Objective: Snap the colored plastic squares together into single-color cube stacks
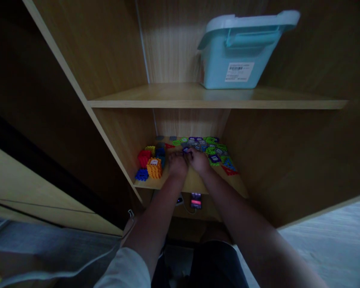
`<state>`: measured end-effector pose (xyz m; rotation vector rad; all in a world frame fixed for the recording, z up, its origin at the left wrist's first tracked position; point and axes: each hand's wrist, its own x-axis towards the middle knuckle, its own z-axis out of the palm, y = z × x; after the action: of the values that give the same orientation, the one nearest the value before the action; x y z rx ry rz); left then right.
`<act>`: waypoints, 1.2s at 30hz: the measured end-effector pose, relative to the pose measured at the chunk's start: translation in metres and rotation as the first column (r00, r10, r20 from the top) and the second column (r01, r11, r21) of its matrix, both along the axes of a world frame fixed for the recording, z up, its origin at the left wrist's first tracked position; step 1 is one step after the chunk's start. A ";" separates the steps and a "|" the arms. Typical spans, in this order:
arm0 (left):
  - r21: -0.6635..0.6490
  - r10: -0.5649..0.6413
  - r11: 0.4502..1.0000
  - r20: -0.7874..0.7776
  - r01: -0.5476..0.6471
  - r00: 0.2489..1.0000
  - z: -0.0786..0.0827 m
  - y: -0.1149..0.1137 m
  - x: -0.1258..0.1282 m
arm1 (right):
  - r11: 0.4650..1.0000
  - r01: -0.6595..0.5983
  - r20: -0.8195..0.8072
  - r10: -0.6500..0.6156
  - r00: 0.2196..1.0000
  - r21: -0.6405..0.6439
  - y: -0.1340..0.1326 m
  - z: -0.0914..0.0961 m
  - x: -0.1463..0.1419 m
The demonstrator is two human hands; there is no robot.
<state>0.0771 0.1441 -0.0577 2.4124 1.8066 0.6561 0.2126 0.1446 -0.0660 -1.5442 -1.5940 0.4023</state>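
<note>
Above the lower wooden shelf [198,180], my two hands are close together. Fingers and thumb of my right hand [199,161] pinch a small purple interlocking plastic tile [186,150]. Beside it, my left hand [177,163] has its fingers curled, and what they hold, if anything, is hidden. To the left stand stacks of notched plastic tiles: an orange stack [154,168], a red stack [144,158] and a blue stack [142,174]. Behind and right of my hands lie loose tiles, among them green tiles [210,151], a purple tile [215,159] and a red triangle [229,171].
A light blue lidded bin [237,60] sits on the upper shelf [174,96]. Cabinet side walls [276,160] close in on both sides. Below the lower shelf is a lit phone [196,201] with a cable. A white cord [63,275] runs at lower left.
</note>
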 end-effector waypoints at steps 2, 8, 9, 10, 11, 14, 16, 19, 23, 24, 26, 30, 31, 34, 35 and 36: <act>-0.004 0.047 0.999 0.011 -0.047 0.999 0.000 0.000 0.000 | 0.990 0.034 0.229 -0.064 0.971 0.134 -0.004 0.001 -0.004; 0.003 0.094 0.996 0.031 -0.094 0.995 -0.003 0.003 0.001 | 0.979 0.110 0.508 -0.182 0.842 0.170 -0.010 -0.007 -0.004; 0.007 0.099 0.995 0.035 -0.099 0.994 -0.004 0.004 0.002 | 0.980 0.127 0.504 -0.189 0.842 0.155 -0.010 -0.008 -0.004; 0.012 0.104 0.994 0.040 -0.104 0.994 -0.005 0.005 0.002 | 0.980 0.136 0.501 -0.190 0.845 0.143 -0.010 -0.010 -0.004; 0.019 0.106 0.994 0.046 -0.107 0.993 -0.006 0.006 0.003 | 0.981 0.137 0.497 -0.188 0.847 0.136 -0.009 -0.010 -0.003; 0.039 0.098 0.994 0.059 -0.100 0.993 -0.008 0.006 0.002 | 0.983 0.109 0.487 -0.168 0.857 0.146 -0.009 -0.011 -0.003; 0.047 0.085 0.995 0.068 -0.088 0.994 -0.007 0.005 0.001 | 0.982 0.053 0.472 -0.134 0.871 0.180 -0.009 -0.011 -0.002; 0.044 0.093 0.994 0.089 -0.097 0.992 -0.004 0.003 0.000 | 0.969 -0.075 0.447 -0.038 0.894 0.233 -0.005 -0.012 0.000; 0.036 0.089 0.995 0.117 -0.094 0.989 0.002 0.000 0.000 | 0.959 -0.128 0.367 0.027 0.930 0.254 0.001 -0.016 0.002; 0.040 0.078 0.996 0.124 -0.083 0.989 0.003 0.000 -0.001 | 0.959 -0.125 0.328 0.036 0.944 0.253 0.001 -0.017 0.003; 0.062 0.058 0.996 0.139 -0.067 0.989 0.006 -0.002 -0.001 | 0.960 -0.113 0.250 0.047 0.967 0.255 0.002 -0.018 0.003; 0.146 0.011 0.989 0.141 -0.032 0.990 0.009 -0.006 -0.003 | 0.968 0.036 0.081 -0.058 0.995 0.250 0.000 -0.018 0.006; 0.159 -0.026 0.987 0.119 0.007 0.993 0.009 -0.008 -0.003 | 0.968 0.086 0.041 -0.099 0.994 0.236 0.000 -0.018 0.007; 0.153 -0.173 0.974 0.036 0.166 0.984 0.006 -0.013 0.000 | 0.970 0.154 -0.018 -0.154 0.988 0.187 0.002 -0.018 0.012; 0.144 -0.210 0.968 0.018 0.206 0.977 0.005 -0.014 0.002 | 0.973 0.151 -0.021 -0.149 0.989 0.175 0.003 -0.019 0.013; 0.136 -0.232 0.964 0.008 0.228 0.973 0.004 -0.016 0.003 | 0.975 0.142 -0.019 -0.140 0.990 0.169 0.004 -0.019 0.014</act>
<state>0.0798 0.1284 -0.0537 2.6327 1.4844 0.8008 0.2263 0.1483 -0.0853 -1.5116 -1.4630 0.1882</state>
